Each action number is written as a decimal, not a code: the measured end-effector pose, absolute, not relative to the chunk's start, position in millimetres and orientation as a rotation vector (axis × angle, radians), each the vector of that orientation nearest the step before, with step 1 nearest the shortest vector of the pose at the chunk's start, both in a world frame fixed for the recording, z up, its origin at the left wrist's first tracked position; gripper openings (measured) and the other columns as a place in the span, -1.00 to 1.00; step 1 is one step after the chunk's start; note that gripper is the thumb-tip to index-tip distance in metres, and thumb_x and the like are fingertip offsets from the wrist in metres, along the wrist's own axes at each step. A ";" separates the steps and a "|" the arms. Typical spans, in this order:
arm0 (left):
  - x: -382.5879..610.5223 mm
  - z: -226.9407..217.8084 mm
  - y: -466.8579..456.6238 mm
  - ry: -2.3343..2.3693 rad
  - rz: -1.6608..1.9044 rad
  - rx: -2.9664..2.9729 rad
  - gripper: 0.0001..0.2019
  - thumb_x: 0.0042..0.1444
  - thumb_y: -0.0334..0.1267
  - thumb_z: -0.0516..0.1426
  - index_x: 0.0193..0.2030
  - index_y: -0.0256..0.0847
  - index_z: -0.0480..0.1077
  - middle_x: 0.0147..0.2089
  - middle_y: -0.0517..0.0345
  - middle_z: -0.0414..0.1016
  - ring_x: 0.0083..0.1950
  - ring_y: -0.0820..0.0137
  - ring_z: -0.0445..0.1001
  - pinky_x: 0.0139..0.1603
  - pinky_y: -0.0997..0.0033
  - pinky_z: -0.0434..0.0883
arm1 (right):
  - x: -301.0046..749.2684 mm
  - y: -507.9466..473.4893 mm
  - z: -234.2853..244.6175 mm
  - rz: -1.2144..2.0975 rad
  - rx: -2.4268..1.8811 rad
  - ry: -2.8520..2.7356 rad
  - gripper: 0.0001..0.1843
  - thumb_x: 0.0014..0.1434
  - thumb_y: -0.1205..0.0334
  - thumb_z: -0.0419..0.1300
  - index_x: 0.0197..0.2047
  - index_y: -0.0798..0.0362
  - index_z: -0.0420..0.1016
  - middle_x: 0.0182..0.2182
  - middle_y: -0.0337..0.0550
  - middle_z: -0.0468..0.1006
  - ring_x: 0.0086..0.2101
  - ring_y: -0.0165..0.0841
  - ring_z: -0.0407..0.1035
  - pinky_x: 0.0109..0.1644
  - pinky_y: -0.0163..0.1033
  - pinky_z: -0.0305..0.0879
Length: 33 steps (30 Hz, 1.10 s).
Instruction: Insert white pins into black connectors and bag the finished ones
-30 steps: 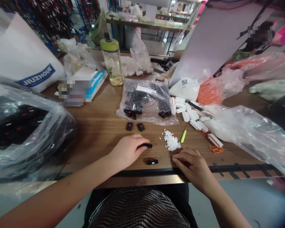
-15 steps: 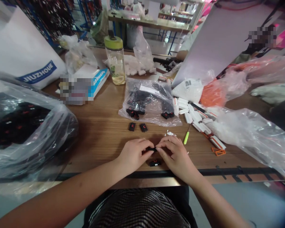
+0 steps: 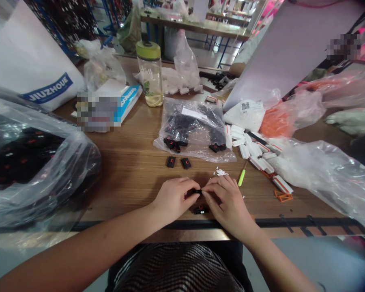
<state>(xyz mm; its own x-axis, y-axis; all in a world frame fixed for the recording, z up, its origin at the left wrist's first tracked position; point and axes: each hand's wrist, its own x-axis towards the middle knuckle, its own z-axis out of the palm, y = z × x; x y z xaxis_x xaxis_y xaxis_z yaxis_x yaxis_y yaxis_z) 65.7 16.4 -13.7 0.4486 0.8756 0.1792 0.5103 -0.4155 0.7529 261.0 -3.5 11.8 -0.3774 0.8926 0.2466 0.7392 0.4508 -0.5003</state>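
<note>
head view, looking down on a wooden table (image 3: 130, 182). left hand (image 3: 173, 198) and right hand (image 3: 228, 202) meeting near the front edge, fingertips curled in and pinching a small black part (image 3: 197, 191) from either side, just above the wood. just below the pinch, lying flat by the table's dark edge strip, a second black part (image 3: 200, 210) with white dots on it. farther back, a pair of black clips (image 3: 170, 162) with red marks, side by side and apart from the hands. behind those, a clear bag of black pieces (image 3: 194, 129) with a white label, print too small to read. right of the hands, a scatter of white pellets (image 3: 220, 172), then a green-handled tool (image 3: 241, 177), a row of white blocks (image 3: 252, 150) and an orange frame (image 3: 283, 196). reads "jiuzhoue" in white on a blue band across the white carrier bag (image 3: 33, 77) at far left. shows a qr code on the white packet (image 3: 246, 113), nothing else legible. blue-and-white box (image 3: 126, 99) with lettering cut off and partly blurred out. bottle with a green lid (image 3: 152, 77) just beside it, label unreadable. large clear sack of black parts (image 3: 33, 162) bulging at the left.
</note>
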 end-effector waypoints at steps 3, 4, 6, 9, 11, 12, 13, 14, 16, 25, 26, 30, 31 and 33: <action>65.8 -13.6 15.8 1.155 0.749 2.088 -0.92 0.15 -0.35 0.22 -0.20 -0.15 0.51 -0.41 0.26 0.45 -0.45 0.45 0.37 -0.34 0.40 0.34 | 259.0 -4.7 14.7 0.363 -1.352 -2.266 -0.82 0.31 0.30 0.11 -0.27 0.01 0.53 -0.25 -0.10 0.55 -0.23 -0.24 0.33 -0.10 -0.04 0.17; 65.9 -13.6 15.6 1.158 0.745 2.091 -0.92 0.15 -0.35 0.22 -0.20 -0.15 0.52 -0.41 0.26 0.46 -0.45 0.44 0.37 -0.33 0.39 0.35 | 258.7 -5.1 15.2 0.350 -1.347 -2.273 -0.82 0.31 0.31 0.11 -0.27 0.00 0.54 -0.26 -0.11 0.55 -0.23 -0.25 0.33 -0.10 -0.04 0.17; 66.2 -13.0 15.3 1.166 0.735 2.089 -0.91 0.14 -0.35 0.23 -0.21 -0.15 0.52 -0.41 0.26 0.46 -0.44 0.44 0.38 -0.33 0.39 0.36 | 259.0 -5.9 15.1 0.329 -1.331 -2.281 -0.82 0.31 0.32 0.11 -0.26 0.00 0.54 -0.27 -0.12 0.56 -0.24 -0.25 0.33 -0.10 -0.05 0.17; 66.7 -10.9 15.1 1.175 0.726 2.080 -0.91 0.12 -0.37 0.25 -0.22 -0.16 0.52 -0.42 0.26 0.46 -0.43 0.43 0.39 -0.32 0.39 0.36 | 260.1 -6.9 12.8 0.300 -1.295 -2.303 -0.83 0.30 0.34 0.12 -0.26 0.01 0.53 -0.28 -0.13 0.56 -0.24 -0.26 0.33 -0.11 -0.05 0.16; 66.9 -9.9 15.1 1.175 0.721 2.076 -0.92 0.12 -0.36 0.25 -0.23 -0.15 0.52 -0.43 0.26 0.46 -0.42 0.42 0.40 -0.33 0.39 0.35 | 260.6 -7.3 10.5 0.313 -1.289 -2.295 -0.84 0.30 0.36 0.12 -0.26 0.03 0.52 -0.27 -0.13 0.56 -0.24 -0.26 0.32 -0.10 -0.05 0.16; 66.9 -9.8 15.1 1.176 0.720 2.072 -0.92 0.12 -0.36 0.25 -0.23 -0.15 0.52 -0.42 0.26 0.46 -0.42 0.42 0.40 -0.33 0.39 0.35 | 260.6 -7.5 9.5 0.328 -1.294 -2.278 -0.85 0.30 0.35 0.12 -0.26 0.04 0.52 -0.27 -0.13 0.56 -0.24 -0.27 0.32 -0.09 -0.05 0.16; 66.9 -9.9 15.0 1.177 0.720 2.068 -0.92 0.12 -0.36 0.25 -0.23 -0.15 0.53 -0.42 0.26 0.47 -0.42 0.42 0.40 -0.33 0.40 0.35 | 260.4 -7.6 8.8 0.343 -1.304 -2.260 -0.85 0.30 0.35 0.12 -0.26 0.04 0.52 -0.27 -0.13 0.56 -0.24 -0.27 0.32 -0.09 -0.05 0.17; 67.0 -10.2 15.0 1.178 0.723 2.066 -0.92 0.12 -0.36 0.25 -0.23 -0.15 0.53 -0.42 0.26 0.47 -0.42 0.42 0.40 -0.34 0.40 0.34 | 260.0 -7.8 8.5 0.353 -1.314 -2.249 -0.85 0.30 0.34 0.12 -0.26 0.03 0.52 -0.27 -0.13 0.55 -0.24 -0.27 0.32 -0.09 -0.05 0.17; 67.0 -11.1 15.0 1.177 0.732 2.066 -0.92 0.11 -0.36 0.25 -0.23 -0.15 0.53 -0.41 0.26 0.48 -0.43 0.43 0.39 -0.34 0.40 0.34 | 258.7 -8.5 9.0 0.336 -1.324 -2.257 -0.84 0.30 0.34 0.12 -0.26 0.02 0.54 -0.28 -0.13 0.56 -0.24 -0.26 0.33 -0.09 -0.05 0.18; 67.7 -10.7 16.1 1.189 0.737 2.027 -0.92 0.12 -0.35 0.24 -0.23 -0.15 0.53 -0.40 0.25 0.50 -0.45 0.43 0.39 -0.37 0.40 0.33 | 259.6 -10.3 10.5 0.151 -1.281 -2.253 -0.80 0.29 0.34 0.15 -0.09 -0.01 0.58 -0.26 -0.13 0.63 -0.25 -0.28 0.44 -0.07 -0.05 0.24; 67.7 -10.9 16.3 1.190 0.737 2.027 -0.92 0.12 -0.35 0.24 -0.23 -0.15 0.53 -0.41 0.25 0.49 -0.45 0.43 0.38 -0.37 0.40 0.33 | 260.7 -10.1 10.1 0.155 -1.276 -2.249 -0.79 0.29 0.34 0.16 -0.07 -0.01 0.57 -0.25 -0.13 0.63 -0.25 -0.28 0.45 -0.06 -0.05 0.24; 66.9 -13.2 17.1 1.197 0.729 2.029 -0.91 0.12 -0.34 0.23 -0.21 -0.14 0.54 -0.42 0.26 0.48 -0.46 0.43 0.39 -0.35 0.39 0.34 | 262.5 -10.6 10.1 0.162 -1.254 -2.307 -0.81 0.28 0.36 0.15 -0.15 -0.03 0.59 -0.24 -0.16 0.64 -0.23 -0.29 0.45 -0.02 -0.04 0.22; 66.5 -13.9 17.1 1.197 0.729 2.030 -0.90 0.12 -0.35 0.23 -0.21 -0.14 0.54 -0.42 0.26 0.48 -0.45 0.44 0.39 -0.34 0.39 0.35 | 261.6 -11.0 10.8 0.155 -1.256 -2.326 -0.81 0.28 0.37 0.15 -0.18 -0.03 0.59 -0.23 -0.15 0.64 -0.23 -0.28 0.44 -0.02 -0.03 0.22; 65.5 -15.2 17.0 1.185 0.729 2.039 -0.89 0.12 -0.36 0.22 -0.20 -0.14 0.53 -0.41 0.27 0.48 -0.45 0.44 0.39 -0.33 0.40 0.35 | 258.5 -11.5 12.9 0.155 -1.275 -2.353 -0.81 0.26 0.37 0.15 -0.21 -0.01 0.60 -0.23 -0.14 0.63 -0.21 -0.26 0.41 -0.03 -0.03 0.22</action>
